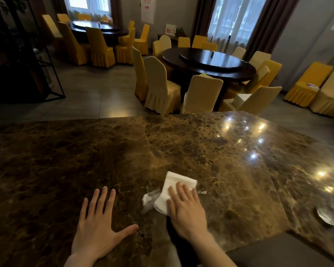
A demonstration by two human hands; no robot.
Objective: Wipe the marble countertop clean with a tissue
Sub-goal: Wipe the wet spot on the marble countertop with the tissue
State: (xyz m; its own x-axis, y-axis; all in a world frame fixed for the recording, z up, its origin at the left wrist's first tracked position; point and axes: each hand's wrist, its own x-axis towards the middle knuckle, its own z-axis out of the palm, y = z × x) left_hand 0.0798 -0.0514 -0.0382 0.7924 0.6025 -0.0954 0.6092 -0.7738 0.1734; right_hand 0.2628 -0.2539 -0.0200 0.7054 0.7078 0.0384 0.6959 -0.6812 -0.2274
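A glossy brown marble countertop (66, 160) fills the lower half of the head view. A folded white tissue (174, 184) lies on it just right of centre, near the front edge. My right hand (187, 211) presses flat on the tissue's near part, fingers together, with the tissue's far end and left corner showing past them. My left hand (98, 224) rests palm down on the bare marble to the left of the tissue, fingers spread, holding nothing.
A small metal dish (328, 216) sits at the counter's right end. Beyond the counter's far edge stand yellow-covered chairs (160, 87) around a dark round table (210, 64). A black metal shelf frame (46, 70) stands at left.
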